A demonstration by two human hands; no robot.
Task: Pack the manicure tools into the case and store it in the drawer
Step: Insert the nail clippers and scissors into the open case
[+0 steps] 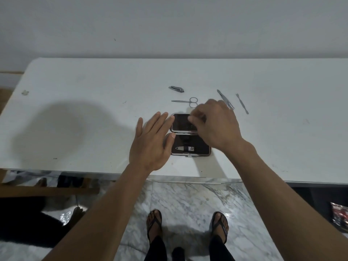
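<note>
While the dark hinged manicure case with silver trim (190, 135) lies open near the front edge of the white tabletop (79, 117), only one steel clipper (185, 148) sits strapped inside. The left hand (150, 142) lies flat, fingers straight, against the case's left side. The right hand (214, 125) curls over the far half; can't tell what it's pinching. Small nail clipper (176, 89), scissors (186, 101), tweezers (225, 99) and cuticle pusher (242, 103) wait farther back, so mostly unpacked. No drawer visible.

White tabletop (75, 113) under both hands, scuffed, with a broad soft shadow left of them. Plain pale wall (169, 25) beyond. Grey-veined marble floor (188, 200) below; wooden furniture edge (47, 191) lower left.
</note>
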